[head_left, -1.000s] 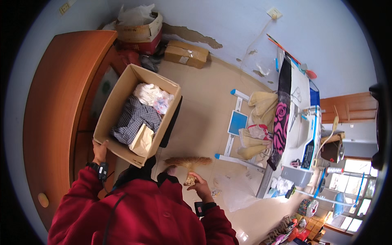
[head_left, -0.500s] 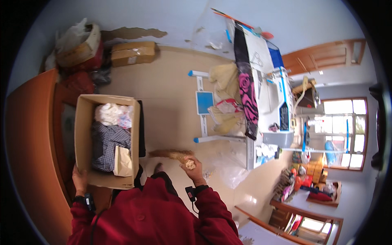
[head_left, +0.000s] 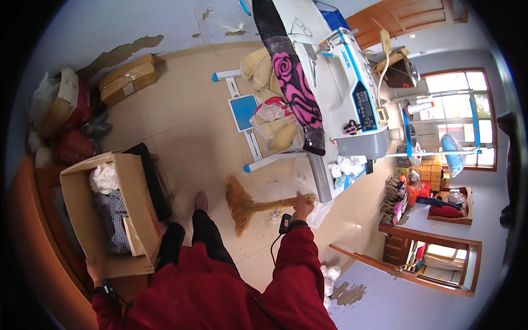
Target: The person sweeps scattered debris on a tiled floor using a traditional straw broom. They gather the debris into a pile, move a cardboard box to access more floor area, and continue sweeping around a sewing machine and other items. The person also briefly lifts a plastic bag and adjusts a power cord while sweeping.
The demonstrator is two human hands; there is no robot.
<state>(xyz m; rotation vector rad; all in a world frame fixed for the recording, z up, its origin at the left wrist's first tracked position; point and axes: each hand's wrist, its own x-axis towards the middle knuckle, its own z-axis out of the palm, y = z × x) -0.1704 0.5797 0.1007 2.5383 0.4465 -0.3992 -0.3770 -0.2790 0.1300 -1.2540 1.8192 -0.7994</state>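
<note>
My right hand [head_left: 302, 208] is closed around the handle of a straw broom [head_left: 242, 206], whose bristles spread out to the left of it, low near the floor. My left hand [head_left: 94, 269] grips the lower-left corner of a cardboard box [head_left: 75, 190], its fingers partly hidden. Inside the box lie white cloth [head_left: 103, 177], checked dark cloth [head_left: 113, 223] and a pale folded piece. A dark padded thing shows beside the box's right side. My feet and dark-trousered legs are between the box and the broom.
A sewing machine table [head_left: 294, 22] with a blue-trimmed machine [head_left: 357, 132], draped cloths and footed frame [head_left: 236, 121] stands at right. Cardboard boxes [head_left: 126, 82] and bags line the back wall. A wooden cabinet [head_left: 36, 220] is at left; windows, clutter and an open door are farther right.
The view has turned rightward, so the box sits lower and further left. My right hand has swung right with the broom, whose handle now lies nearly sideways. My feet have shifted.
</note>
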